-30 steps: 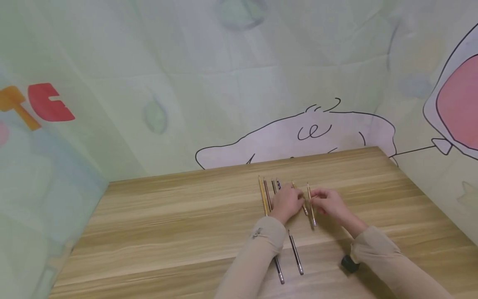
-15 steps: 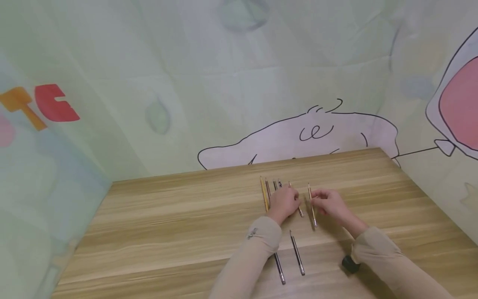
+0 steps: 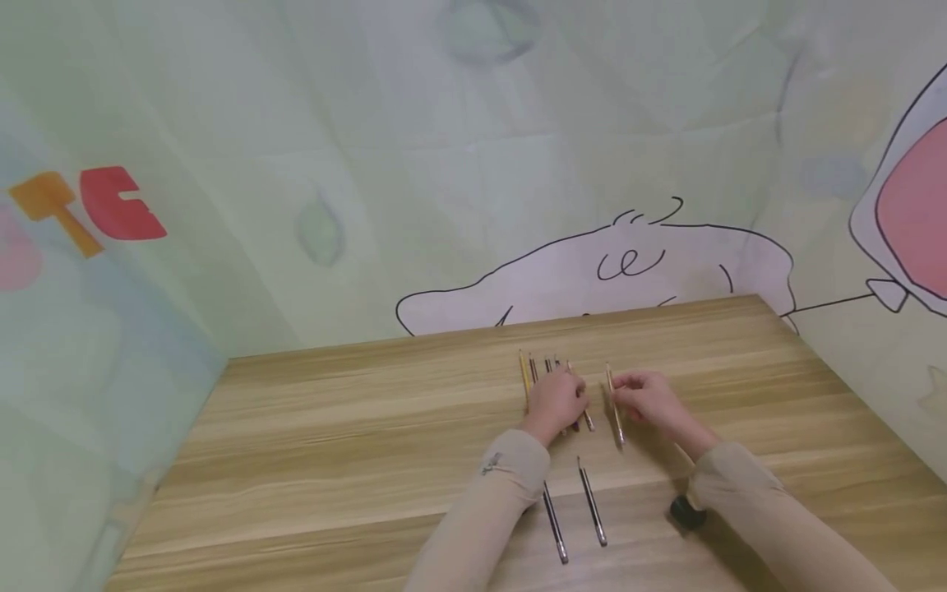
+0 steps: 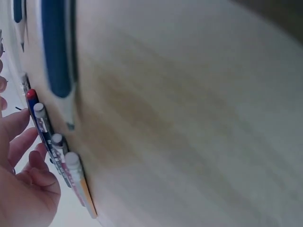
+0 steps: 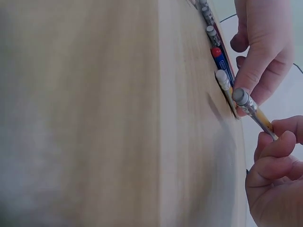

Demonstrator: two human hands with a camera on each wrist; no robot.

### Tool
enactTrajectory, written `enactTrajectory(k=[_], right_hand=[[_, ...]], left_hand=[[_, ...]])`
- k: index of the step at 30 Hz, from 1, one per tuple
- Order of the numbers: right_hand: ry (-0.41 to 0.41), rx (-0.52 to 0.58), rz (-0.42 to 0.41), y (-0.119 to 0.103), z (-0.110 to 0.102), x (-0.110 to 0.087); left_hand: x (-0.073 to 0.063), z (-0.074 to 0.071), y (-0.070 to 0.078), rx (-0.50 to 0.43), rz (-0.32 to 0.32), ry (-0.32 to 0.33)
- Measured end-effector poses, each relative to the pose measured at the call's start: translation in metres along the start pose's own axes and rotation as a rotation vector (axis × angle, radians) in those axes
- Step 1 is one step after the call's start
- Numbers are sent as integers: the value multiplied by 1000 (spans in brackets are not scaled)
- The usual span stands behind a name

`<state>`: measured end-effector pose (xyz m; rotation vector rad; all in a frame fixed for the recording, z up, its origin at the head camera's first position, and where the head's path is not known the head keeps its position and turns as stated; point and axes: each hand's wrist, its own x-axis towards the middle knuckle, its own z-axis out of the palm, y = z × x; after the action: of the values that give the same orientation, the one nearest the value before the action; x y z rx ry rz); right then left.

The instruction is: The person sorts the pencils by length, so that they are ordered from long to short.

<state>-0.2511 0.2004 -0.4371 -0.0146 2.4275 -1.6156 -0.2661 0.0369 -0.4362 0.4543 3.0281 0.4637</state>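
Observation:
In the head view, my right hand (image 3: 646, 395) pinches a yellowish pencil (image 3: 615, 413) near its middle, tip pointing away and eraser end toward me. The right wrist view shows that pencil's eraser end (image 5: 240, 96) raised off the table. My left hand (image 3: 555, 403) reaches over a row of pencils, with its fingers at a light-coloured pencil (image 3: 589, 422) on the row's right side. That row includes a yellow pencil (image 3: 524, 372) at the left and a blue pencil with a red end (image 5: 218, 56). The hand partly hides the row, and its fingertips are hard to see.
Two dark pencils (image 3: 593, 506) lie side by side, nearer to me, on the wooden table (image 3: 333, 444). A small black object (image 3: 688, 511) sits under the right cuff. Behind the table's far edge hangs a printed cloth (image 3: 473, 214).
My left hand has moved left, and the light-coloured pencil has slid left with it toward the row. My right hand still holds its pencil in nearly the same place.

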Motion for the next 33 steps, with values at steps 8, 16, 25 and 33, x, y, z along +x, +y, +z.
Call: enactTrajectory(k=[8, 16, 25, 33], right_hand=[[-24, -53, 60, -2, 5, 17], [-54, -90, 41, -7, 10, 32], [-84, -127, 30, -13, 16, 39], [-31, -177, 50, -13, 25, 41]], left_hand=[[-3, -1, -3, 0, 11, -3], [-3, 0, -5, 2, 17, 10], [-5, 0, -6, -15, 22, 26], [-6, 0, -6, -24, 19, 60]])
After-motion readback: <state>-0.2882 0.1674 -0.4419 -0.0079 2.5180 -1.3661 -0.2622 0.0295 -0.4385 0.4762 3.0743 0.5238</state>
